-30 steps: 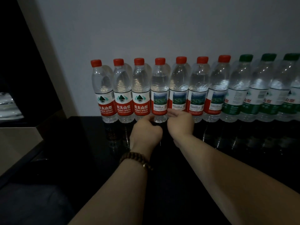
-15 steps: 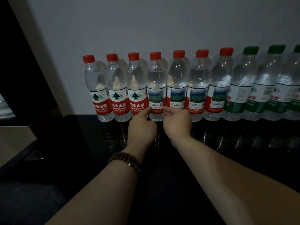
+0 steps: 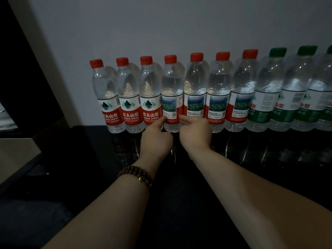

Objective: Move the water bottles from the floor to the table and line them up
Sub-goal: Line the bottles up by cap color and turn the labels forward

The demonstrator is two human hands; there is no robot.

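Observation:
A row of clear water bottles stands upright on the dark glossy table (image 3: 93, 151) against the wall. Several have red caps (image 3: 129, 97) and three at the right have green caps (image 3: 267, 99). Both my hands are at the lower part of the fourth red-capped bottle (image 3: 171, 94), which sits a little forward of its neighbours. My left hand (image 3: 156, 139) has its thumb on the left edge of that bottle's label. My right hand (image 3: 196, 133) touches the bottle's right side with an outstretched digit. The other fingers are curled and hidden behind the hands.
A grey wall (image 3: 179, 29) stands right behind the bottles. A dark panel and a beige ledge (image 3: 16, 151) are at the left, beyond the table's left edge. My left wrist wears a bead bracelet (image 3: 136, 175).
My view has moved closer and slightly right. Both hands have risen from the fourth bottle's base to the lower edge of its label, and the label has turned a little.

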